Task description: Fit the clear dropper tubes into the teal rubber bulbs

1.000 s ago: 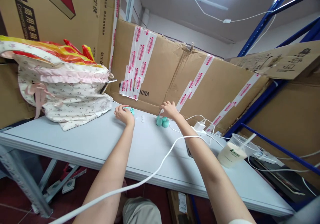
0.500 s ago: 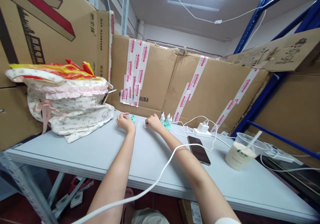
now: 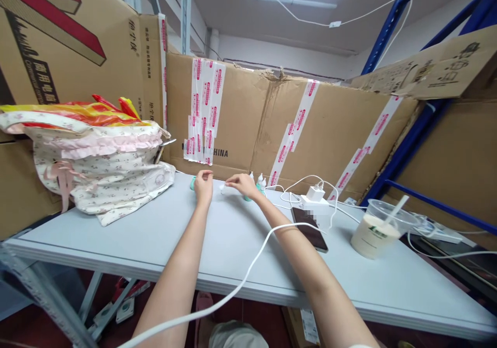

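My left hand (image 3: pixel 203 186) is over the back of the table with its fingers drawn together. Whatever they hold, if anything, is too small to make out. Just left of it, partly hidden behind the hand, stands a small teal container (image 3: pixel 192 183). My right hand (image 3: pixel 244 184) reaches in from the right, thumb and fingers pinched on a small whitish, translucent piece (image 3: pixel 222 187). Close behind my right wrist are several small teal bottles with white pointed tops (image 3: pixel 260 181), partly covered by the hand.
A floral cloth bag (image 3: pixel 104 172) sits on the left of the grey table (image 3: pixel 155 244). To the right are a phone (image 3: pixel 309 229), a white charger on a power strip (image 3: pixel 315 195) and a drink cup (image 3: pixel 375 234). A white cable (image 3: pixel 240 280) crosses before my arms; cardboard (image 3: pixel 240 115) walls the back.
My left hand has moved right, from beside the teal container to in front of it, and its fingers have come together. My right hand stays near the whitish piece, which now shows more clearly.
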